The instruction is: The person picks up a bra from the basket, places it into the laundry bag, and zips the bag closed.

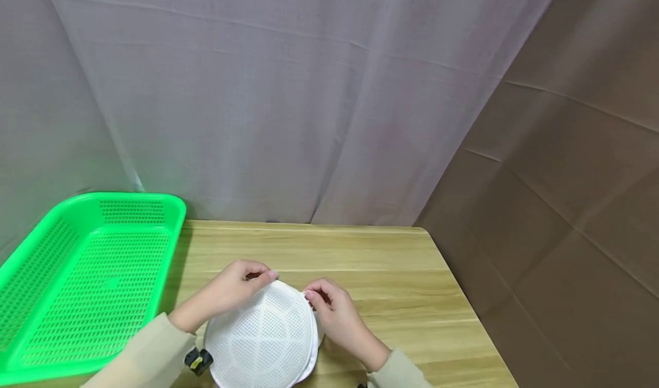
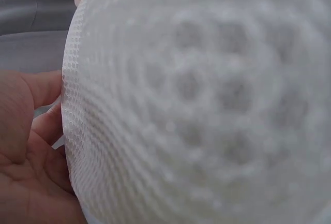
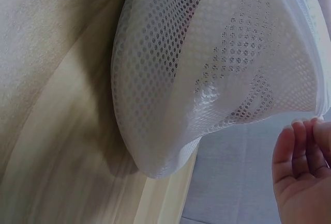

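Observation:
A round white mesh laundry bag (image 1: 262, 336) stands tilted at the table's front, its flat mesh face towards me. My left hand (image 1: 239, 285) pinches its upper rim between thumb and fingers. At the rim's right side, my right hand (image 1: 337, 316) pinches the edge with its fingertips; the small part under them is hidden. In the right wrist view the bag's soft mesh body (image 3: 155, 79) bulges out behind the white rim band (image 3: 305, 32). Blurred mesh (image 2: 207, 89) fills most of the left wrist view, with the left hand (image 2: 36, 146) at its edge.
On the left a green perforated plastic basket (image 1: 167, 250) stands on the wooden table (image 1: 401, 279). A grey cloth (image 1: 257, 102) hangs behind the table, and a brown cloth (image 1: 566, 205) hangs along its right side.

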Tool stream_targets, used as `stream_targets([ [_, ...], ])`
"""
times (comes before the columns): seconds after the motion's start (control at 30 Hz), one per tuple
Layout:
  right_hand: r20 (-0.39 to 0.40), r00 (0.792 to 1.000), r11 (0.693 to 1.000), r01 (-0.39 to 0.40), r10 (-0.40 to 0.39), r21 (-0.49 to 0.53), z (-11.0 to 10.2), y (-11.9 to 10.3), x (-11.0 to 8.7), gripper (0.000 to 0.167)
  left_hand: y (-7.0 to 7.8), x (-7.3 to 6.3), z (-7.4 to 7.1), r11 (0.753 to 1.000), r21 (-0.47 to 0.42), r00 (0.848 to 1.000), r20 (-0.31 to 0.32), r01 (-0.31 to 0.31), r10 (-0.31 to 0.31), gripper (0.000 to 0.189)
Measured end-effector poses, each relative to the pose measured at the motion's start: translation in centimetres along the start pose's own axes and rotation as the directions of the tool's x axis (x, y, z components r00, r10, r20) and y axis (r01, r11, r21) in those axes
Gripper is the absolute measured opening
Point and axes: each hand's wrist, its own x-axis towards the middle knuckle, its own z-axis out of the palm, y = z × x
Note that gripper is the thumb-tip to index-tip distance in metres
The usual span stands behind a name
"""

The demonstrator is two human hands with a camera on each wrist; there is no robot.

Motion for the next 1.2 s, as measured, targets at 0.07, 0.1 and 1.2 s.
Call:
stream_targets([
  [0.07, -0.001, 1.0, 1.0, 0.001, -0.001, 0.006, -0.1, -0.6, 0.0, 0.007, 0.0, 0.0, 0.0, 1.0, 0.007, 1.0, 0.0, 0.001, -0.001, 0.024],
  [0.1, -0.003, 1.0, 1.0, 0.0, 0.0, 0.005, 0.0, -0.7, 0.1, 0.007, 0.0, 0.0, 0.0, 1.0, 0.009, 1.0, -0.001, 0.0, 0.0, 0.023],
  [1.2, -0.009, 0.994, 0.991, 0.108, -0.11, -0.082, 0.9, 3.5, 0.7, 0.007, -0.5, -0.5, 0.0, 0.997, 0.021, 0.997, -0.027, -0.076, 0.076, 0.01],
])
